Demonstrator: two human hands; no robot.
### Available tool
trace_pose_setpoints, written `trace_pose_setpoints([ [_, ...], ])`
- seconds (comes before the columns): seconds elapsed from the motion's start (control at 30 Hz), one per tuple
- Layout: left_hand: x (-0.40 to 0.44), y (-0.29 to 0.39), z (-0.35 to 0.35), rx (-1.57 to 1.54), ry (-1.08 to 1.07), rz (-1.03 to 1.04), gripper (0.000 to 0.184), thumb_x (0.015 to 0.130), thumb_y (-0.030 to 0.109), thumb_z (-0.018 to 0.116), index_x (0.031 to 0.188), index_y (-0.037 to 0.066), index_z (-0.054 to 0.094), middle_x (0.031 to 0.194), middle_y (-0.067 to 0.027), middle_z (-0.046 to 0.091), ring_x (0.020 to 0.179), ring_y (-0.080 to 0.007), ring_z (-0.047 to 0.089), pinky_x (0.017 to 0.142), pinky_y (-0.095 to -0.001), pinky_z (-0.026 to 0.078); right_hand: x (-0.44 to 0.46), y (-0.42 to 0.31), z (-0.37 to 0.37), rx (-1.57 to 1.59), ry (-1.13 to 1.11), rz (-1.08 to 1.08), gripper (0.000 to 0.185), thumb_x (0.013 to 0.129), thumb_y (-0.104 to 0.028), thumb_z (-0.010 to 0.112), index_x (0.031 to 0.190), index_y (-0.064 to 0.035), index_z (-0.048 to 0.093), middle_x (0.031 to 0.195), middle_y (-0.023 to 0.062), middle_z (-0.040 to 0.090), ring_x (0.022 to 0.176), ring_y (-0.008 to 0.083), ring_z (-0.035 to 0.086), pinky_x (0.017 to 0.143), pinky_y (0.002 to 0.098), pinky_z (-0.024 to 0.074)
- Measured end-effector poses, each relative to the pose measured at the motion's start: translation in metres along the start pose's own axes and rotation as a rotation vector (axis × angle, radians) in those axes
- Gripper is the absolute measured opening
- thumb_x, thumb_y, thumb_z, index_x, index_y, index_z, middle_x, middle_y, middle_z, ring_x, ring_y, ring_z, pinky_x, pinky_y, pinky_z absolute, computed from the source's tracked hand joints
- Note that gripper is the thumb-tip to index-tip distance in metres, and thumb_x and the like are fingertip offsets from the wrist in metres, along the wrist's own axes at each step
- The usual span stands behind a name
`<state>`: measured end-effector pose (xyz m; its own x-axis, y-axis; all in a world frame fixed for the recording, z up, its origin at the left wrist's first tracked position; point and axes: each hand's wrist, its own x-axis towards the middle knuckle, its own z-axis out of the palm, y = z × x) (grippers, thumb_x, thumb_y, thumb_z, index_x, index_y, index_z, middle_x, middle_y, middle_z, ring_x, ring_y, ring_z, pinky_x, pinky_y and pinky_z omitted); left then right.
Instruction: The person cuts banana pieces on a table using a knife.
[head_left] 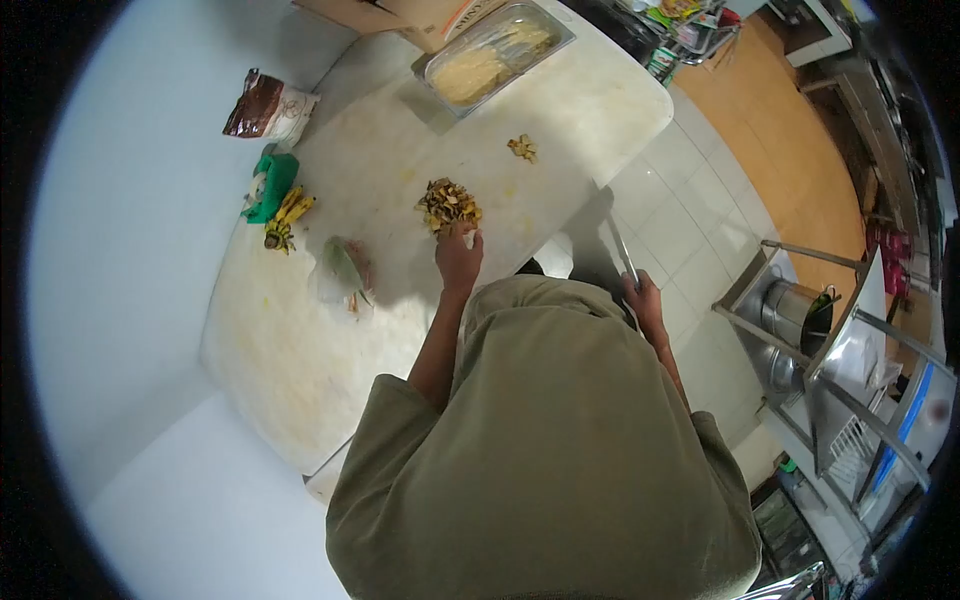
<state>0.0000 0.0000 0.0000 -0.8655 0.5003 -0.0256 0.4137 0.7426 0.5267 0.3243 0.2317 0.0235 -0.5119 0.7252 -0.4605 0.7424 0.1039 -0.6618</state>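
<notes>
Head view: left hand at the heap of cut pieces, right hand on a knife

The left hand [460, 256] reaches over the white tabletop [280, 330], its fingertips at the near edge of a heap of brown and yellow pieces [449, 203]. The thumb stands apart from the other fingers; whether the fingertips pinch a piece, I cannot tell. The heap lies directly ahead of these fingers, spreading a little to either side.

The right hand [645, 296] is well apart from the left fingers, off to their right, past the table edge and above the tiled floor. Its fingers are curled around the handle of a knife [621, 243], whose blade points forward from them.

Ahead and to the right of the left fingers, beyond the heap, is a small cluster of pale pieces [522, 148]. Farther ahead of them sits a metal tray [519, 79] holding a pale yellow mass [468, 76]. To the left of the left fingers lies a clear plastic bag [343, 268] with something green in it; farther left are yellow bananas [291, 210] against a green bag [274, 187]. Beyond those, farther from the fingers, stands a brown and white packet [271, 110].
</notes>
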Motion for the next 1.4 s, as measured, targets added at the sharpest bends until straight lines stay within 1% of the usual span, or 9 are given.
trace_pose_setpoints([
  [0.17,0.012,-0.003,0.013,-0.143,0.175,-0.116,0.022,0.084,0.026,0.077,0.094,0.011,0.064,0.093,-0.0055,0.066,0.09,-0.0279,0.065,0.078,-0.0441,0.052,0.016,-0.007,-0.014,0.034,-0.006,-0.022,0.036,0.101,-0.037,0.06,0.097,-0.0017,0.061,0.067,0.0034,0.051,0.064,0.0135,0.046,0.057,0.0341,0.0415],
  [0.47,0.024,-0.007,0.014,-0.032,0.111,-0.252,0.023,0.084,0.024,0.077,0.1,0.013,0.064,0.093,-0.0037,0.067,0.092,-0.0271,0.065,0.076,-0.0428,0.051,0.012,-0.007,0.004,0.028,-0.019,0.032,0.036,0.101,-0.038,0.06,0.098,-0.0019,0.061,0.066,0.0014,0.046,0.064,0.0129,0.042,0.057,0.0344,0.0389],
  [0.67,0.018,-0.009,0.01,0.122,0.14,-0.032,0.016,0.089,0.016,0.069,0.104,0.012,0.064,0.103,-0.0084,0.064,0.097,-0.0306,0.064,0.078,-0.0459,0.053,0.005,-0.021,-0.002,0.022,-0.021,0.035,0.038,0.1,-0.039,0.06,0.099,-0.0013,0.062,0.066,0.0092,0.051,0.064,0.0151,0.046,0.059,0.0371,0.0414],
  [0.87,0.019,-0.012,0.01,0.089,0.036,-0.023,0.023,0.09,0.014,0.067,0.112,0.013,0.064,0.103,-0.0096,0.064,0.097,-0.0323,0.064,0.08,-0.0467,0.054,0.009,-0.017,-0.002,-0.019,-0.014,-0.008,0.045,0.099,-0.044,0.061,0.1,0.0005,0.062,0.068,0.0102,0.06,0.062,0.018,0.054,0.06,0.0372,0.0463],
  [0.97,0.016,-0.014,0.013,-0.013,0.082,0.004,0.024,0.09,0.013,0.069,0.114,0.011,0.064,0.1,-0.0098,0.066,0.093,-0.0296,0.065,0.08,-0.0432,0.055,0.01,-0.013,-0.002,0.012,-0.012,-0.027,0.045,0.1,-0.044,0.06,0.101,0.0009,0.062,0.069,0.011,0.061,0.063,0.0184,0.055,0.06,0.0379,0.0466],
  [1.07,0.016,-0.01,0.011,-0.371,0.071,-0.207,0.024,0.093,0.015,0.07,0.114,0.007,0.064,0.097,-0.0084,0.069,0.088,-0.0213,0.067,0.078,-0.0371,0.055,0.012,-0.012,-0.001,0.015,-0.005,-0.018,0.045,0.1,-0.044,0.06,0.103,0.0007,0.062,0.069,0.0122,0.061,0.062,0.0193,0.056,0.06,0.0385,0.047],
  [1.17,0.019,-0.031,0.018,-0.687,0.113,-0.229,0.024,0.096,0.017,0.068,0.115,0.003,0.063,0.098,-0.0071,0.07,0.085,-0.015,0.066,0.077,-0.0313,0.055,0.015,-0.011,-0.003,-0.058,-0.018,0.018,0.044,0.1,-0.043,0.06,0.103,0.0,0.062,0.069,0.0129,0.06,0.062,0.0205,0.056,0.061,0.0388,0.0471],
  [1.27,0.017,-0.025,0.004,-0.908,0.092,-0.463,0.021,0.098,0.015,0.066,0.113,0.001,0.063,0.098,-0.0059,0.07,0.085,-0.0132,0.065,0.078,-0.0287,0.054,0.016,-0.013,-0.005,-0.032,-0.034,0.019,0.043,0.1,-0.043,0.061,0.103,-0.0007,0.062,0.068,0.0134,0.06,0.061,0.021,0.055,0.06,0.039,0.047],
  [1.4,0.014,-0.044,0.009,-0.849,0.146,-0.315,0.018,0.097,0.014,0.067,0.11,0.001,0.064,0.096,-0.0062,0.07,0.083,-0.0145,0.065,0.078,-0.028,0.054,0.022,-0.013,-0.008,-0.056,-0.039,-0.001,0.042,0.1,-0.042,0.061,0.102,-0.0004,0.061,0.068,0.0134,0.059,0.061,0.0206,0.054,0.06,0.0393,0.0466],
])
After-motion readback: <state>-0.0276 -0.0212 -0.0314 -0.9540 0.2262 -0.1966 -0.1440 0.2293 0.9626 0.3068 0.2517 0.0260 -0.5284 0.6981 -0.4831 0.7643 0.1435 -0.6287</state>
